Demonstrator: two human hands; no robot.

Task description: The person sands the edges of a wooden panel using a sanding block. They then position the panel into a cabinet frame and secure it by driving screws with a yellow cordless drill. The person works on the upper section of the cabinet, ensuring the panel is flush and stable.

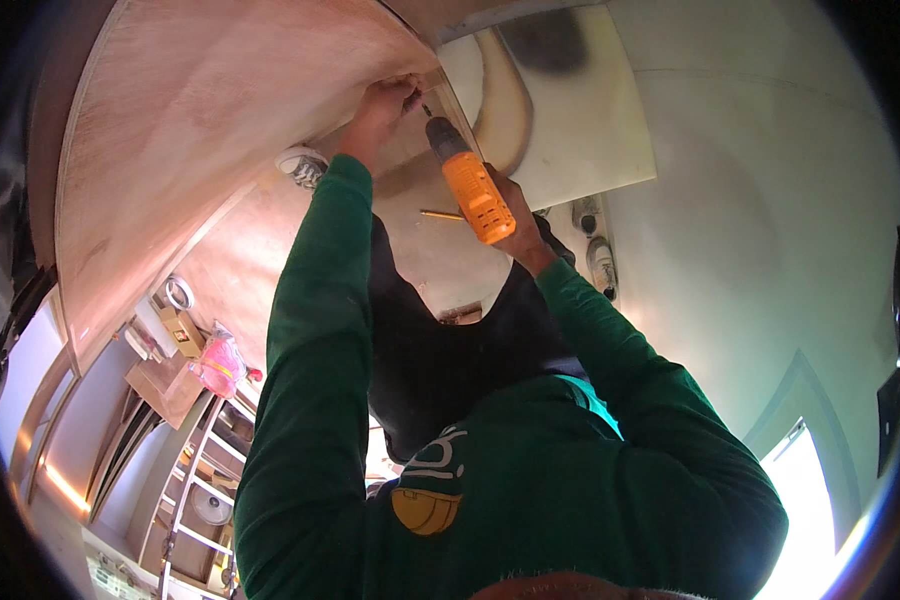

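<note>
An orange and black power drill is gripped in my right hand, its black chuck pointing up and away toward my left hand. A thin bit shows at the chuck's end. Close to that tip, my left hand has its fingers curled together against the corner by the large curved wooden panel. Whatever lies between those fingers is too small and shaded to make out. Below the drill a yellow pencil lies on the wooden surface.
A pale sheet with dark smudges stands beyond the drill. One sneaker sits by my left forearm; another shoe is at the right. At lower left are a pink bag, a cardboard box, a tape roll and a white ladder-like frame.
</note>
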